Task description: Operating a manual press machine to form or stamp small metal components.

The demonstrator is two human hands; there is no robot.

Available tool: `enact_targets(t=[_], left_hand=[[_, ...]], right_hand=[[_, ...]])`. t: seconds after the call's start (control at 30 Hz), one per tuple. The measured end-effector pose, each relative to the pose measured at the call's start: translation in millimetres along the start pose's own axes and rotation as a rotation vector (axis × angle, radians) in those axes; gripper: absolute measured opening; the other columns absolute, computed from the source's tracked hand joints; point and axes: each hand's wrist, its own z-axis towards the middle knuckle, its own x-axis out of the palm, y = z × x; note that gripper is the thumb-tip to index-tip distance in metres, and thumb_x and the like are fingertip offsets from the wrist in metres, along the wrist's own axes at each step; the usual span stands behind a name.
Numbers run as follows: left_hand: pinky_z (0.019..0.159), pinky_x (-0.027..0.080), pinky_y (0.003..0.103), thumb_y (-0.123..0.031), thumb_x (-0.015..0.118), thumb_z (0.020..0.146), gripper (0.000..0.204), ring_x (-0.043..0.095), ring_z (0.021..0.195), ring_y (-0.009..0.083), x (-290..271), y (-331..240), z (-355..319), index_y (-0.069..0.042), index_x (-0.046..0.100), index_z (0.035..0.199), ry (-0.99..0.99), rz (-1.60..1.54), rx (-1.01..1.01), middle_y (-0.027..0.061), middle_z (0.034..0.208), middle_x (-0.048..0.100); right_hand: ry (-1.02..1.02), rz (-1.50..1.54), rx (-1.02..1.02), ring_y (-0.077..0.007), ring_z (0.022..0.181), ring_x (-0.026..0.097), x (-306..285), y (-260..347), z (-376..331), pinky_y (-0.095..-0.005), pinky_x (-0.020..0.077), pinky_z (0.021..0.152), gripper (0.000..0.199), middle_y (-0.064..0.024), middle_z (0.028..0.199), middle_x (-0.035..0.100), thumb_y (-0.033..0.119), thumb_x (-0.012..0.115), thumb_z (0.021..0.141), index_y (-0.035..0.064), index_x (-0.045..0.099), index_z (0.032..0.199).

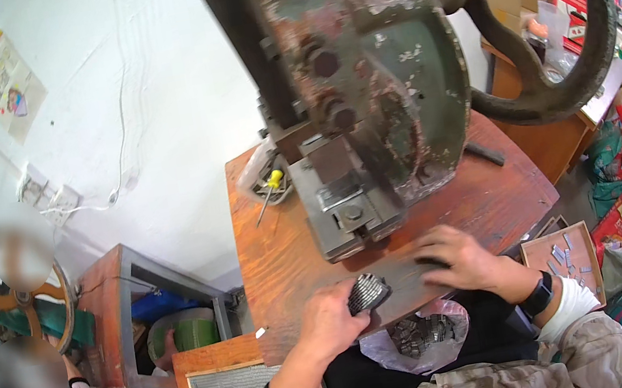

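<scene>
- Stack of small metal pieces [367, 293]: gripped in the left hand [333, 323] at the workbench's [280, 257] front edge, long axis running up-right toward the press [360, 95].
- Right hand [457, 256]: flat, fingers spread on the bench, holding nothing.
- Clear plastic bag [421, 336] in lap: metal parts inside.
- Wooden tray [564, 254], right: scattered small pieces.

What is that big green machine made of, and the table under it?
The machine looks like heavy cast metal: chipped green paint with rusty brown patches showing through. The table looks like wood, reddish-brown and worn, with scuffed streaks like grain across its top.
</scene>
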Motion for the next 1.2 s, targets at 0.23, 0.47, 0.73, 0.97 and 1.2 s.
enact_targets(t=[0.23,0.47,0.73,0.97,1.2], left_hand=[[0.091,0.041,0.042,-0.011,0.072,0.068,0.060,0.049,0.106,0.0377,32,5,2,0.002,0.049,0.123,-0.094,-0.059,0.097,0.0199,0.114,0.056],[0.098,0.036,0.043,-0.010,0.074,0.068,0.065,0.043,0.114,0.0395,52,13,-6,0.004,0.046,0.124,-0.302,-0.093,0.119,0.0223,0.121,0.048],[0.086,0.041,0.043,-0.011,0.075,0.067,0.060,0.047,0.099,0.0374,54,21,-6,0.003,0.050,0.119,-0.326,-0.071,0.134,0.0189,0.107,0.053],[0.084,0.042,0.042,-0.012,0.077,0.065,0.060,0.049,0.095,0.0365,45,25,-6,0.003,0.052,0.118,-0.313,-0.109,0.143,0.0175,0.103,0.056],[0.085,0.043,0.041,-0.010,0.076,0.064,0.056,0.052,0.097,0.0344,40,27,-6,0.000,0.055,0.116,-0.289,-0.167,0.106,0.0166,0.103,0.058]], right_hand=[[0.404,0.096,0.025,-0.0370,0.120,0.041,30,1,30,-0.0470,0.0287,0.102,0.084,-0.0210,0.127,0.046,0.030,0.077,0.068,-0.0007,0.035,0.135],[0.365,-0.454,0.182,-0.0430,0.132,0.024,30,31,22,-0.0595,0.0200,0.103,0.099,-0.0222,0.137,0.036,0.060,0.067,0.066,-0.0031,0.036,0.136],[0.293,-0.076,0.147,-0.0394,0.127,0.033,40,19,33,-0.0546,0.0257,0.102,0.082,-0.0190,0.134,0.042,0.037,0.073,0.071,0.0006,0.039,0.135],[0.232,0.043,0.083,-0.0303,0.108,0.049,47,15,38,-0.0424,0.0351,0.094,0.055,-0.0121,0.114,0.057,0.021,0.074,0.068,0.0093,0.056,0.119],[0.242,0.078,0.103,-0.0293,0.105,0.050,43,16,41,-0.0423,0.0345,0.092,0.048,-0.0076,0.110,0.060,0.023,0.073,0.068,0.0121,0.059,0.113]])
